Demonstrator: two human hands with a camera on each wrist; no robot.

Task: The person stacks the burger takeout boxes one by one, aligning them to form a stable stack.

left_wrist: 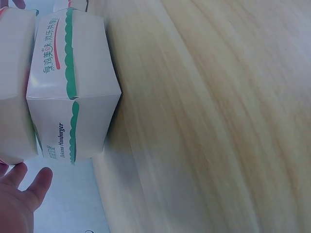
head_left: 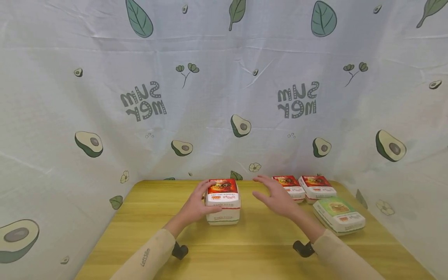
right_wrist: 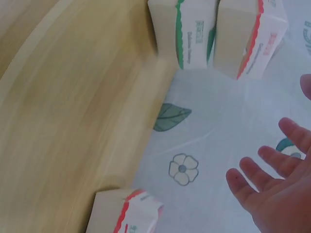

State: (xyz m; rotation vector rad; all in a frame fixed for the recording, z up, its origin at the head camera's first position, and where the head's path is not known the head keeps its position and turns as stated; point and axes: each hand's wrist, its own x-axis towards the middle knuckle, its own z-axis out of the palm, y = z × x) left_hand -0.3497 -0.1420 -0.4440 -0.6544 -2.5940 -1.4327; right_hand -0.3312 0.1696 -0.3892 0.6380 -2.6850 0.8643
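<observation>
A red-topped hamburger box [head_left: 222, 187] sits on a second, green-trimmed hamburger box [head_left: 223, 217], making an upright stack on the table. My left hand [head_left: 197, 204] is at the stack's left side, fingers by the upper box's top left edge and thumb before its front. In the left wrist view, the left hand's fingers [left_wrist: 17, 174] are loosely extended beside the upper box's corner; contact is hard to tell. The right hand [head_left: 276, 195] hovers to the right of the stack, apart from it. Its fingers [right_wrist: 250, 177] are spread, with nothing held.
Two more red-topped boxes [head_left: 287, 183] [head_left: 316, 186] stand at the table's back right. Nearer the front lies a green-topped box [head_left: 339, 214]. A printed curtain [head_left: 217, 97] hangs behind the wooden table [head_left: 238, 252]. Black devices [head_left: 180, 251] [head_left: 303, 249] are worn at the wrists.
</observation>
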